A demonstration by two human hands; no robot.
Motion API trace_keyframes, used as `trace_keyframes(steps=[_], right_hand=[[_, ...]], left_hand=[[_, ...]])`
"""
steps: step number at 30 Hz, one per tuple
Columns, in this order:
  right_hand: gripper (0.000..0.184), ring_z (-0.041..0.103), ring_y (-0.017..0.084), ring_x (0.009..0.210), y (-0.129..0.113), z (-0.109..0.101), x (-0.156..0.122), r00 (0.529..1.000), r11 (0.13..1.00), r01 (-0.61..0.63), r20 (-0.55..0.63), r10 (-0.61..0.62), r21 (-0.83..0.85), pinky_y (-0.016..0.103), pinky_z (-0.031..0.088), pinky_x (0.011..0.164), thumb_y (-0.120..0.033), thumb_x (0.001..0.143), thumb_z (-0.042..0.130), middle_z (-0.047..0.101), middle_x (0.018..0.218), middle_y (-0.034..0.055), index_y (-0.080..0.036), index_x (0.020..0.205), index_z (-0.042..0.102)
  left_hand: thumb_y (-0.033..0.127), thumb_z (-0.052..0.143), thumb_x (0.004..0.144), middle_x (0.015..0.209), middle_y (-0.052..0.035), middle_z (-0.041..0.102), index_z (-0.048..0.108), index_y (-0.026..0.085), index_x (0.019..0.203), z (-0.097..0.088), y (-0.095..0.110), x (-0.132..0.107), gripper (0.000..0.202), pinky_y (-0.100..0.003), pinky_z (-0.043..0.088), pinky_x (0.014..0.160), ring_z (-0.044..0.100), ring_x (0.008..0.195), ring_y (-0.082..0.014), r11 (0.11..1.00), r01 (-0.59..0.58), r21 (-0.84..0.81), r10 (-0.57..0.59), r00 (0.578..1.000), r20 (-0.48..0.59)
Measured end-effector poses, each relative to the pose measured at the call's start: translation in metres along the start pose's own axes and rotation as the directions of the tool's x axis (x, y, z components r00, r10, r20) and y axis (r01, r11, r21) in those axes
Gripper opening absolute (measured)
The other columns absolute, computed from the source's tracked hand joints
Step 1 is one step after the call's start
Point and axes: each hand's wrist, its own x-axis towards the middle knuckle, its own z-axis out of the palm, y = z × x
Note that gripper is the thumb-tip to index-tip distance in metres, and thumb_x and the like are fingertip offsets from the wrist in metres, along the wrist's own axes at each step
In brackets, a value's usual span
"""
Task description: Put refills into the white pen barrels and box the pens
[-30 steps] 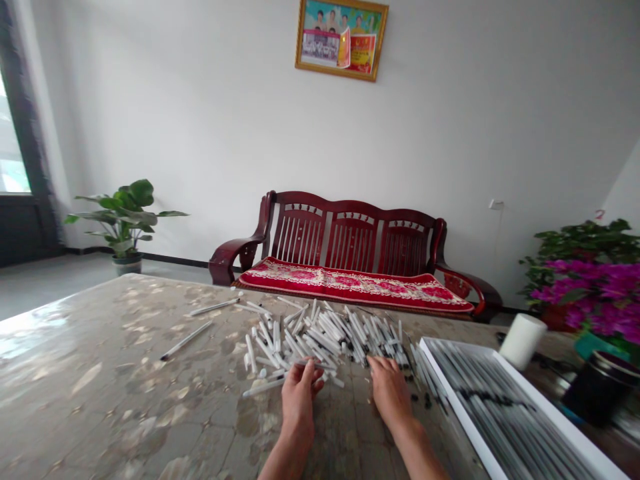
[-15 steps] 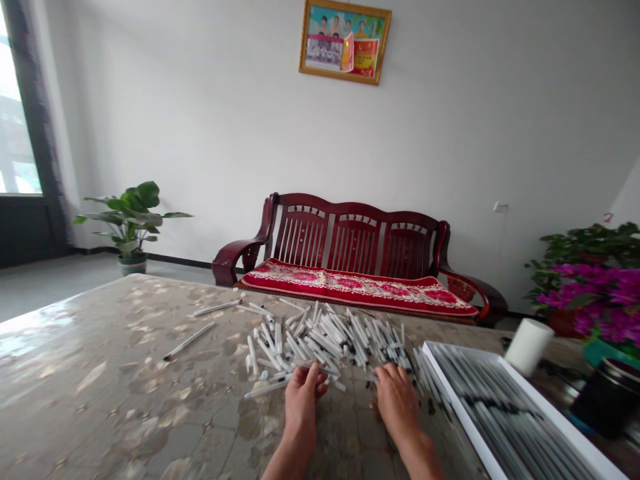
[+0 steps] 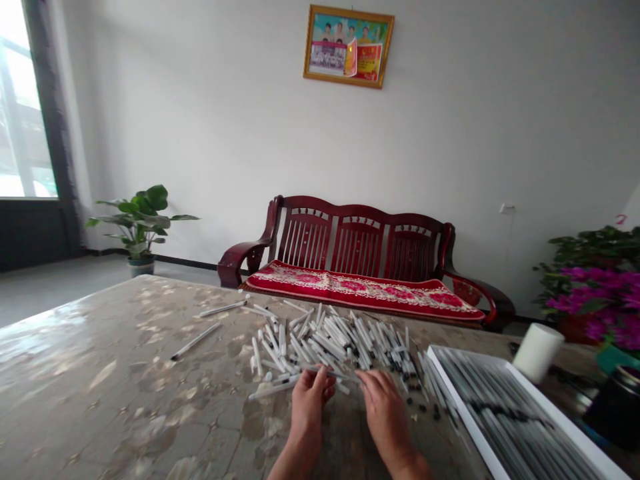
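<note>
My left hand [image 3: 311, 399] is closed in a pinch round a pen [image 3: 340, 375], which lies roughly level and points right. Just to its right is my right hand [image 3: 384, 403], its thumb and fingertips drawn together near the pen's end. Whatever those fingertips hold is too small to make out. Directly beyond both hands spreads a loose pile of white pen barrels [image 3: 330, 337], some with dark tips. Small black pieces [image 3: 415, 387] lie scattered to the right of my right hand.
A white tray [image 3: 475, 417] filled with grey pens stands on the right of the patterned table [image 3: 150, 400]. Behind it are a white roll [image 3: 537, 353] and a dark container [image 3: 617, 407]. Single pens [image 3: 195, 342] lie at the left. A red wooden bench [image 3: 360, 253] stands beyond the table.
My right hand has moved left, away from the small black pieces, and its fingertips are now close to the pen in my left hand. The view has shifted slightly.
</note>
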Motion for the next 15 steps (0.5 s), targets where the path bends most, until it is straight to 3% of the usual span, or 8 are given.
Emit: trace_keyframes(steps=[9, 15], right_hand=[[0.029, 0.066, 0.018, 0.091, -0.0008, 0.0029, -0.001, 0.998, 0.998, 0.064, -0.026, -0.063, 0.029, 0.029, 0.051, 0.083, -0.014, 0.093, 0.051, 0.071, 0.093, 0.0036, -0.028, 0.109, 0.07], [0.023, 0.067, 0.02, 0.087, 0.0009, 0.004, -0.0022, 0.999, 0.988, -0.02, -0.027, 0.024, 0.154, 0.029, 0.053, 0.079, -0.017, 0.092, 0.051, 0.071, 0.09, 0.0058, -0.025, 0.097, 0.072]], left_hand=[[0.046, 0.091, 0.041, 0.062, -0.0001, 0.067, 0.064, 0.017, 0.067, 0.0018, -0.0039, -0.0021, 0.047, -0.023, 0.05, 0.055, 0.064, 0.057, -0.0136, 0.999, 0.012, 0.052, -0.015, 0.998, 0.063], [0.049, 0.09, 0.045, 0.064, -0.0018, 0.069, 0.067, 0.015, 0.074, 0.0004, -0.0027, -0.0086, 0.05, -0.024, 0.051, 0.057, 0.065, 0.06, -0.0151, 0.996, -0.028, 0.083, 0.018, 0.992, 0.125]])
